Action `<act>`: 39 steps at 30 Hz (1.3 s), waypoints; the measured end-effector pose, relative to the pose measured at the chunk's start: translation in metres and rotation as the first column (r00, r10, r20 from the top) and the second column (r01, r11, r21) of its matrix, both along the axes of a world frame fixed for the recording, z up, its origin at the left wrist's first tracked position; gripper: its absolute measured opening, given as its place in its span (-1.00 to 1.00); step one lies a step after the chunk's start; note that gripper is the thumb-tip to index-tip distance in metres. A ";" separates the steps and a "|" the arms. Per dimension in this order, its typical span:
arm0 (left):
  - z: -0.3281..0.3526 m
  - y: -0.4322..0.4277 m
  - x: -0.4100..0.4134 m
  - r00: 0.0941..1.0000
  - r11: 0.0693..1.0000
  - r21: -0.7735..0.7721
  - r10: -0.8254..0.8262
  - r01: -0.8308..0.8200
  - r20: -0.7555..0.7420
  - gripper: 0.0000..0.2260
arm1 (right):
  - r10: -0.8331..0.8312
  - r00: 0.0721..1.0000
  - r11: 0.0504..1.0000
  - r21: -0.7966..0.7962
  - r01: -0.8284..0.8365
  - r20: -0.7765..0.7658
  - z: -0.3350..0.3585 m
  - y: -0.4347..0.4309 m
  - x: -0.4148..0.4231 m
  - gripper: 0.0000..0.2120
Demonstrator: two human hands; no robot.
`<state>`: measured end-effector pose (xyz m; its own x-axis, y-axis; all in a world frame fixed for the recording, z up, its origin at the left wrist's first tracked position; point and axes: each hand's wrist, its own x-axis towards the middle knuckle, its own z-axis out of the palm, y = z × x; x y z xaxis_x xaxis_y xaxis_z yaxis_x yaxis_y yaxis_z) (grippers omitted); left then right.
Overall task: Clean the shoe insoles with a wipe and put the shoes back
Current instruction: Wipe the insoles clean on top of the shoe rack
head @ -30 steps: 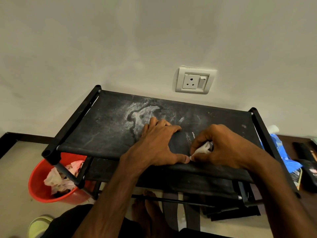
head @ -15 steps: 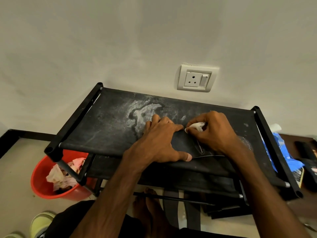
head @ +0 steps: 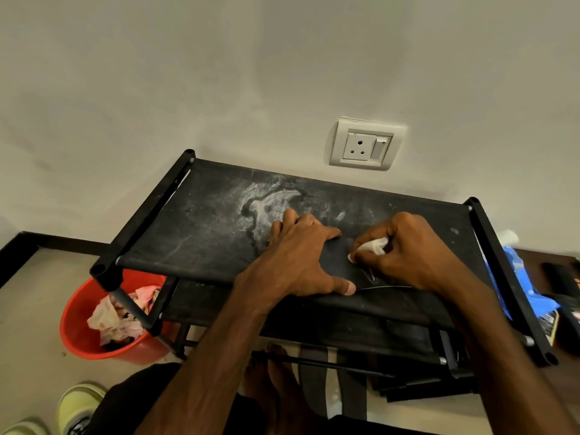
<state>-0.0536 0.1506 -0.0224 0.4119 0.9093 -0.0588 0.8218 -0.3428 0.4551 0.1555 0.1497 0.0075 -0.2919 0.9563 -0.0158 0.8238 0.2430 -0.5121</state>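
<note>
One black rack (head: 147,215) is standing against the wall (head: 219,89), with one dark insole (head: 339,265) lying on its top shelf, toward the front right. Two hands are working over it, and one white wipe (head: 373,245) is in use. One red bucket (head: 75,335) is sitting on the floor (head: 37,309) at the rack's left front corner, holding crumpled paper (head: 110,318); the pieces cannot be counted. Two pale green shoes (head: 80,403) are showing at the lower left, one wall socket (head: 365,146) above the rack, and one blue packet (head: 533,296) beside the rack's right bar. The insole is blending into the black shelf fabric, so only a thin pale edge line near the front and some faint markings are giving away its outline; part of it is lying under the hands. Both shoes are being cut off by the picture's edge, the bucket is partly screened by the rack's frame, and the things on the lower shelf (head: 345,328) and the dark things at the far right (head: 561,277) are too dim to identify. The left hand (head: 301,255) is lying flat with straight, spread fingers, pressing the insole down on the shelf, thumb stretched toward the front edge. The right hand (head: 405,249) is curling tightly round the bunched wipe, pinching it and pressing its lower tip onto the insole, near the left forefinger.
</note>
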 end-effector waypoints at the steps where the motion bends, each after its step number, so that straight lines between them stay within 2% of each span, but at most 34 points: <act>1: 0.000 0.000 0.000 1.000 1.000 -0.004 -0.001 0.001 -0.001 -0.11 | -0.052 0.999 0.998 0.029 0.052 -0.004 -0.003 0.003 -0.003 -0.92; 5: 0.001 0.000 0.000 1.000 1.000 -0.007 -0.004 0.004 -0.001 -0.12 | -0.203 0.979 0.975 0.096 0.202 -0.007 -0.008 0.013 -0.009 -0.93; 9: 0.001 -0.001 0.001 1.000 1.000 0.001 -0.008 0.008 -0.017 -0.12 | -0.219 0.976 0.973 0.082 0.217 0.009 -0.006 0.012 -0.008 -0.96; 12: 0.000 -0.001 0.001 0.999 1.000 0.007 -0.006 0.006 -0.033 -0.11 | -0.125 0.991 0.992 0.029 0.124 0.049 0.000 0.006 -0.003 -0.94; 15: 0.000 0.000 0.000 0.999 1.000 0.009 0.001 -0.001 -0.036 -0.12 | 0.032 0.999 0.998 -0.056 -0.030 0.029 0.010 -0.005 0.002 -0.88; 17: 0.000 0.000 0.000 0.999 1.000 0.009 0.001 -0.001 -0.036 -0.12 | 0.078 0.997 0.991 -0.108 -0.075 0.029 0.013 -0.008 0.005 -0.86; 21: 0.000 0.000 0.000 1.000 1.000 -0.008 0.001 -0.001 -0.025 -0.11 | -0.069 0.997 0.998 0.005 0.069 0.046 0.002 -0.002 -0.001 -0.94; 26: 0.001 -0.001 0.000 1.000 1.000 -0.017 0.000 0.000 -0.017 -0.12 | -0.227 0.974 0.968 0.116 0.223 0.023 -0.010 0.011 -0.009 -0.93; 28: 0.001 -0.001 0.000 1.000 1.000 -0.017 0.000 0.000 -0.022 -0.12 | -0.204 0.979 0.975 0.093 0.202 0.013 -0.011 0.013 -0.008 -0.93; 33: 0.001 0.000 0.000 1.000 1.000 -0.015 0.000 -0.001 -0.031 -0.12 | -0.029 0.997 0.999 0.027 0.030 -0.067 -0.009 0.005 -0.008 -0.90; 39: 0.001 -0.001 0.000 1.000 1.000 -0.012 -0.003 0.003 -0.021 -0.13 | -0.198 0.979 0.975 0.092 0.202 -0.052 -0.014 0.015 -0.002 -0.94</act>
<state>-0.0532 0.1494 -0.0213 0.4129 0.9074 -0.0783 0.8302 -0.3396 0.4420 0.1532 0.1648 -0.0064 -0.0932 0.9918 0.0874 0.8386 0.1256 -0.5301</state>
